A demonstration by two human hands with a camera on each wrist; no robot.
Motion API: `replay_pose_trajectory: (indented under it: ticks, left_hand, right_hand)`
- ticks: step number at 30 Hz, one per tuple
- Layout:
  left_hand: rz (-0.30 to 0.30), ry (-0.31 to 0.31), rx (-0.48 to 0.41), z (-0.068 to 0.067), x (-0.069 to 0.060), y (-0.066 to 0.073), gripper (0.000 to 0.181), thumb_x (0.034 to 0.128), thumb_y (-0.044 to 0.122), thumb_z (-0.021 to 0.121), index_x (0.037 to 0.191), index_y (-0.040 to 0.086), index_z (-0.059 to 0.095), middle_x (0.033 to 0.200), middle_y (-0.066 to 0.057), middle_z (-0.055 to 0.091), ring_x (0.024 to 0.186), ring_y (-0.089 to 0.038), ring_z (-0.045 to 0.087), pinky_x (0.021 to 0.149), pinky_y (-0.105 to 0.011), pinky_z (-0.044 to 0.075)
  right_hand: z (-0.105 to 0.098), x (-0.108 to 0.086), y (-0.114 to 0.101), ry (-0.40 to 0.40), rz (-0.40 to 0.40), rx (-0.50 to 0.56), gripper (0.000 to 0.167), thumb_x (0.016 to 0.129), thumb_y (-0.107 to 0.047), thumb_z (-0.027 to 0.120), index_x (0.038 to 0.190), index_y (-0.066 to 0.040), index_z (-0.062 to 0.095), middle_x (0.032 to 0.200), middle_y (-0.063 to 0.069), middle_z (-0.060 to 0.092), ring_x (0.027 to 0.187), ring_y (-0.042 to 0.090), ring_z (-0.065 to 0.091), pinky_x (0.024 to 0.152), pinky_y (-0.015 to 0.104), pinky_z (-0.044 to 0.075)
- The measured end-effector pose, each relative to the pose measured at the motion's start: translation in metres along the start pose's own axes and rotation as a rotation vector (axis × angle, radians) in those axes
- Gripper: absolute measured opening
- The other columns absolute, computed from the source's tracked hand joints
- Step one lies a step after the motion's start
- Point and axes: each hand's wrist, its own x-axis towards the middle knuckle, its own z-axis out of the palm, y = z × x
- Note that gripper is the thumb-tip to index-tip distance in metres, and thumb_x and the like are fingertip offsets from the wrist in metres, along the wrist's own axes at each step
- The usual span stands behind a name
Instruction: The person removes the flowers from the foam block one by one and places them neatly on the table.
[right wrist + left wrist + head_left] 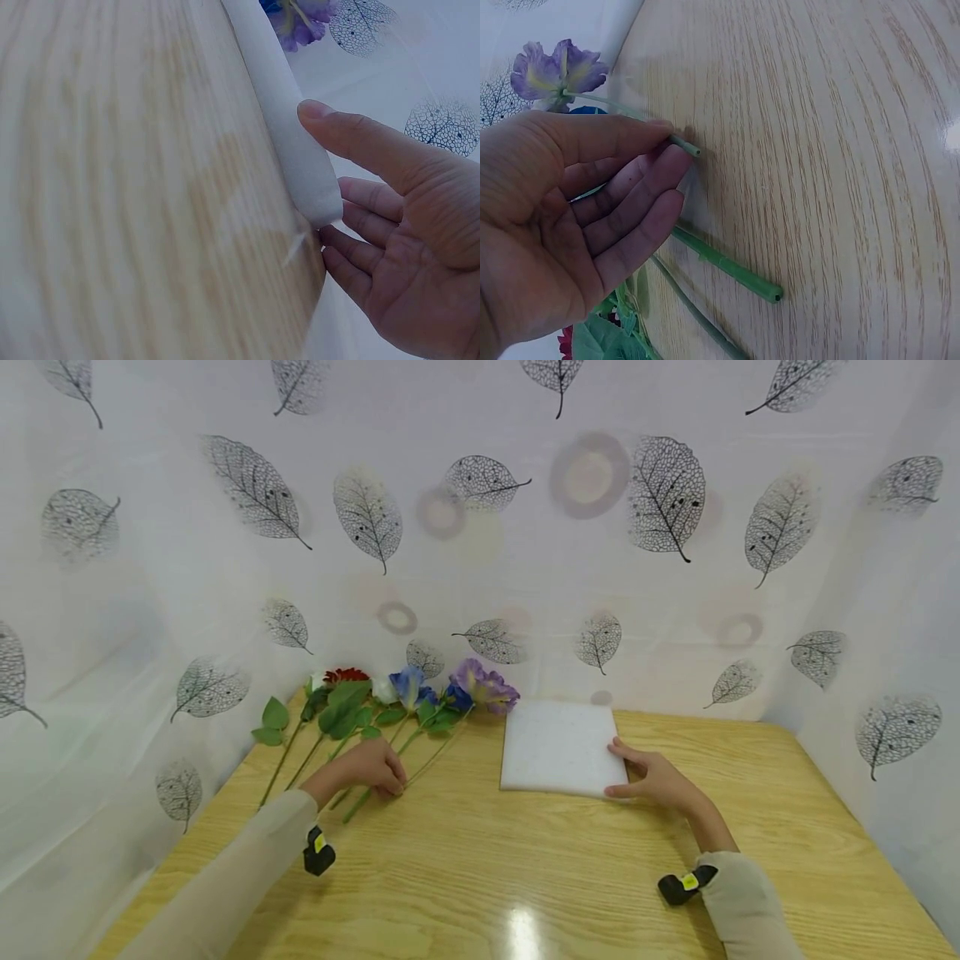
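My left hand (375, 767) pinches the thin green stem (685, 144) of a purple flower (486, 687) near its cut end, between thumb and index finger; the other fingers curl loosely below. The purple bloom points away toward the back of the table. Beside this hand, several other stems lie on the wood, one of them a thicker green stem (731, 266). A white foam-like board (562, 747) lies flat to the right of the flowers. At its right front corner my right hand (656, 779) holds it, thumb at the front edge and fingers along the right side.
Left of the purple flower lie a blue flower (408, 685), a white flower (385, 690) and a red flower (347, 675) with green leaves (347, 706). A leaf-printed white curtain (495, 568) borders the wooden table (465, 877) at the back and sides.
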Motion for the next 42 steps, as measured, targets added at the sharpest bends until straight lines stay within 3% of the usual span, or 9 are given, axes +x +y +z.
replay_pose_trajectory:
  ticks: [7, 15, 20, 32, 42]
  left_hand:
    - [-0.006, 0.019, 0.015, -0.0019, -0.0029, -0.0012, 0.009, 0.0864, 0.001, 0.074, 0.092, -0.003, 0.080, 0.088, -0.013, 0.078, 0.070, -0.020, 0.074, 0.066, -0.036, 0.063]
    - [-0.074, 0.083, -0.003, -0.0035, -0.0033, -0.0052, 0.009, 0.0841, 0.002, 0.075, 0.091, -0.003, 0.080, 0.081, -0.010, 0.077, 0.066, -0.018, 0.072, 0.065, -0.036, 0.063]
    - [-0.081, 0.109, -0.017, -0.0057, -0.0041, -0.0039, 0.011, 0.0842, 0.001, 0.073, 0.091, -0.005, 0.080, 0.080, -0.011, 0.077, 0.065, -0.019, 0.071, 0.065, -0.038, 0.063]
    - [-0.096, 0.051, -0.096, 0.0001, -0.0042, -0.0047, 0.011, 0.0862, 0.003, 0.076, 0.094, -0.004, 0.079, 0.082, -0.012, 0.078, 0.067, -0.018, 0.073, 0.066, -0.037, 0.063]
    - [-0.079, 0.037, -0.087, -0.0002, -0.0037, -0.0062, 0.012, 0.0878, 0.005, 0.076, 0.096, -0.003, 0.079, 0.082, -0.011, 0.078, 0.068, -0.018, 0.073, 0.066, -0.036, 0.063]
  right_hand:
    - [0.0000, 0.0006, 0.0010, 0.001, -0.004, -0.003, 0.090, 0.084, -0.024, 0.085, 0.154, 0.005, 0.036, 0.164, 0.029, 0.020, 0.152, 0.046, 0.022, 0.116, 0.048, 0.027]
    - [0.0011, 0.0018, 0.0044, -0.005, 0.001, 0.007, 0.090, 0.085, -0.025, 0.085, 0.155, 0.004, 0.036, 0.165, 0.028, 0.019, 0.152, 0.045, 0.022, 0.117, 0.047, 0.027]
    - [0.0004, 0.0021, 0.0059, -0.007, -0.005, 0.003, 0.091, 0.085, -0.025, 0.085, 0.155, 0.004, 0.035, 0.164, 0.029, 0.018, 0.151, 0.045, 0.023, 0.116, 0.049, 0.028]
    - [0.0016, 0.0013, 0.0043, -0.010, 0.011, 0.035, 0.091, 0.085, -0.024, 0.085, 0.155, 0.004, 0.035, 0.165, 0.028, 0.017, 0.151, 0.045, 0.022, 0.116, 0.049, 0.028]
    - [-0.0003, 0.0004, 0.0009, -0.013, 0.005, 0.034, 0.090, 0.085, -0.024, 0.084, 0.155, 0.005, 0.035, 0.165, 0.029, 0.017, 0.151, 0.045, 0.024, 0.116, 0.050, 0.029]
